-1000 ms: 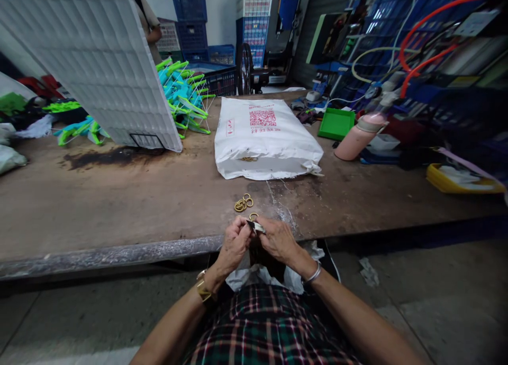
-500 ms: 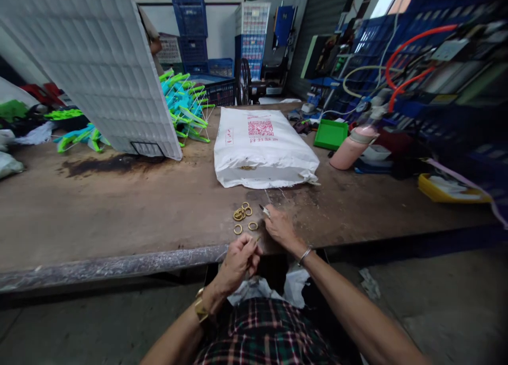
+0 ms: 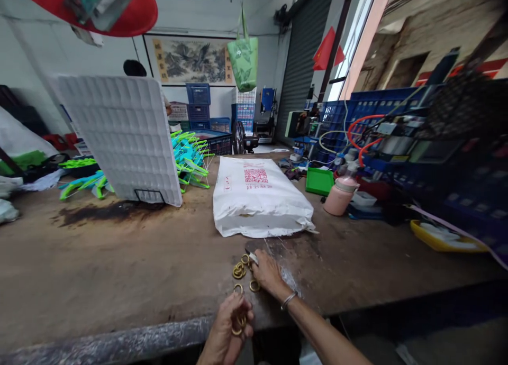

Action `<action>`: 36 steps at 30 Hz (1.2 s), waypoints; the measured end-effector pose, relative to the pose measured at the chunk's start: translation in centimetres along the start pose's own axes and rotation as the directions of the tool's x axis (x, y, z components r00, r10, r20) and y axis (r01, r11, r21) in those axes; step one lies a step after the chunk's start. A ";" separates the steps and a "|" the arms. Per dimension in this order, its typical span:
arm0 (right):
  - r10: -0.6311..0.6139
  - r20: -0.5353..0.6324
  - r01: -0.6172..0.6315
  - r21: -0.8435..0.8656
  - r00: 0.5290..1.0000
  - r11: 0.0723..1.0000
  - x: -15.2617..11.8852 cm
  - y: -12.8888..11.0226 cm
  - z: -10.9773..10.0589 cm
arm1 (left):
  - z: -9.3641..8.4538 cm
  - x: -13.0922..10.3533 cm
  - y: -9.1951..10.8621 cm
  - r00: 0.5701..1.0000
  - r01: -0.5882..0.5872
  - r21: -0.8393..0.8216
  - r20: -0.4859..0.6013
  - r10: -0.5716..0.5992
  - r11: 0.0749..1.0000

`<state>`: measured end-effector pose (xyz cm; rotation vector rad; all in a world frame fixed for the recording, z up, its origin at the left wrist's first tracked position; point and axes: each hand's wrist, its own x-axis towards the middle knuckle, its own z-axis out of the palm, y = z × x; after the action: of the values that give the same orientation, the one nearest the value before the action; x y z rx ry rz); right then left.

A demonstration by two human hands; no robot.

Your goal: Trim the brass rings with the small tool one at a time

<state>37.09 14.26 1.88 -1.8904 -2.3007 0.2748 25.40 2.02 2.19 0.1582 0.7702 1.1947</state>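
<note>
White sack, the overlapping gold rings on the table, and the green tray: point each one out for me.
White sack (image 3: 260,200): head view, on its top face.
Overlapping gold rings (image 3: 238,271): head view, on the cluster's middle.
Green tray (image 3: 319,180): head view, on its inner floor.

Gold-coloured rings (image 3: 237,334) partly hidden in the left hand (image 3: 227,322)

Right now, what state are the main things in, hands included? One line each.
Left hand: closed on gold rings
Right hand: closed on a small tool
Loose rings: on the table, some overlapping
White sack: lying flat
Green tray: open side up
Pink bottle: standing
White panel: propped up, leaning
Green tote bag: hanging
</note>
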 end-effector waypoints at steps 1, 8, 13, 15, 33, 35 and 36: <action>-0.004 -0.011 0.004 0.026 1.000 1.000 0.0 0.1 -0.2 | -0.1 0.2 0.1 1.000 -0.003 -0.005 -0.027 0.003 1.000; -0.250 -0.036 0.244 0.378 0.968 0.893 -3.6 -0.9 -3.5 | 0.2 0.3 0.9 0.986 -0.150 0.204 -0.042 0.162 0.968; -0.368 -0.007 0.314 0.540 0.930 0.781 -6.7 -1.9 -4.4 | 0.1 0.0 0.7 0.986 -0.162 0.303 0.011 0.167 0.939; -0.342 0.016 0.266 0.596 0.940 0.758 -7.4 -2.2 -4.2 | -0.1 -0.2 0.5 0.982 -0.184 0.342 0.031 0.184 0.922; -0.069 0.222 -0.140 0.796 0.972 0.589 -7.3 -2.6 -2.8 | -0.4 -0.8 0.3 0.959 -0.279 0.499 0.105 0.262 0.821; -0.101 0.186 -0.085 0.783 0.977 0.617 -7.3 -2.7 -3.0 | -0.5 -0.7 0.3 0.973 -0.229 0.464 0.105 0.204 0.856; -0.114 0.173 -0.063 0.774 0.978 0.630 -7.3 -2.7 -3.1 | -0.4 -0.7 0.4 0.977 -0.211 0.443 0.111 0.180 0.871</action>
<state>36.63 6.77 5.54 -1.3877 -1.8012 1.2890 24.74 1.39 2.36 0.6754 0.9836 1.1754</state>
